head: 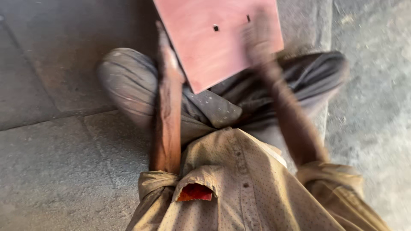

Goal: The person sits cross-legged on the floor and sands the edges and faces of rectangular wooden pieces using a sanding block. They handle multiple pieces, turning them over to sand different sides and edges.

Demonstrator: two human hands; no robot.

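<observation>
A flat reddish-brown board (pixel 214 47) with two small dark slots lies tilted over my crossed legs at the top middle. My left hand (pixel 165 45) reaches along the board's left edge and looks to be gripping it, though part of the hand is hidden behind it. My right hand (pixel 259 42) is blurred and rests on the board's right side near one slot; its grip is unclear.
I sit cross-legged in grey trousers (pixel 128 85) on a grey concrete floor (pixel 55 162). My tan dotted shirt (pixel 239 188) fills the bottom middle, with a red item (pixel 195 192) in its chest pocket. A raised concrete strip (pixel 308 21) runs behind the board.
</observation>
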